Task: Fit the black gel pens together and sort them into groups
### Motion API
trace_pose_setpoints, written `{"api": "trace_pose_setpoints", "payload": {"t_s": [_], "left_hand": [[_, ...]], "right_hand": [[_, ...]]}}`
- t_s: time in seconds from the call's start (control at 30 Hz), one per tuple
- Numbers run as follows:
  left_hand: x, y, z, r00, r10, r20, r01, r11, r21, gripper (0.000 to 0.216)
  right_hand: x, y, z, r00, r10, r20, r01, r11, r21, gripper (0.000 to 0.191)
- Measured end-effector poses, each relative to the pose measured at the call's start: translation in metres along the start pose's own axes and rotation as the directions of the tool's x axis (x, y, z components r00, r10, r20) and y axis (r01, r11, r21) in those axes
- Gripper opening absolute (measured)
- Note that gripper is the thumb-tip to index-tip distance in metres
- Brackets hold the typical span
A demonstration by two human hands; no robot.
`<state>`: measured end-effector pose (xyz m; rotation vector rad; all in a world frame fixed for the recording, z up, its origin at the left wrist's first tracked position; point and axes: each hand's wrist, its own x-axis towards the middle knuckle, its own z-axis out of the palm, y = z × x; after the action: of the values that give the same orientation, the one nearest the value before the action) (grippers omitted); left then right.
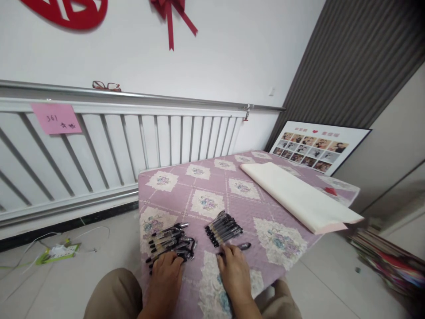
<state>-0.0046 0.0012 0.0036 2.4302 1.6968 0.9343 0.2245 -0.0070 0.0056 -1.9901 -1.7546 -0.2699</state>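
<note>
On the patterned tablecloth lie two groups of black pens. The left pile of pens (169, 239) is loose and uneven, and several pens overlap. My left hand (166, 268) is at the near end of this pile, its fingers curled down on the nearest pens; the fingertips are partly hidden. The right group of pens (224, 227) lies in a neat slanting row, side by side. Just below that row, my right hand (235, 271) grips a single pen (245, 246) whose dark end sticks out to the right of the fingers.
The purple floral tablecloth (207, 201) covers the table. A folded cream sheet (292, 190) and a small red item (330, 191) lie on the right. A photo board (308, 146) leans behind. A white radiator (159, 139) stands along the wall; a power strip (59, 252) is on the floor.
</note>
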Motion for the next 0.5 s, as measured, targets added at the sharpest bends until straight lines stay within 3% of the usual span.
{"api": "trace_pose_setpoints", "payload": {"t_s": [0.27,0.37,0.5], "left_hand": [[0.0,0.002,-0.001,0.992,0.082,-0.094,-0.088,0.994,-0.063,0.02],[-0.001,0.002,-0.001,0.983,0.132,-0.124,-0.141,0.988,-0.069,0.02],[-0.001,0.001,-0.002,0.977,0.163,-0.137,-0.173,0.983,-0.064,0.024]], "right_hand": [[-0.009,-0.015,-0.008,0.987,-0.128,0.099,0.122,0.991,0.063,0.012],[-0.017,-0.032,-0.007,0.982,-0.146,0.121,0.131,0.984,0.121,0.009],[-0.031,-0.062,-0.003,0.973,-0.199,0.114,0.162,0.949,0.27,0.019]]}}
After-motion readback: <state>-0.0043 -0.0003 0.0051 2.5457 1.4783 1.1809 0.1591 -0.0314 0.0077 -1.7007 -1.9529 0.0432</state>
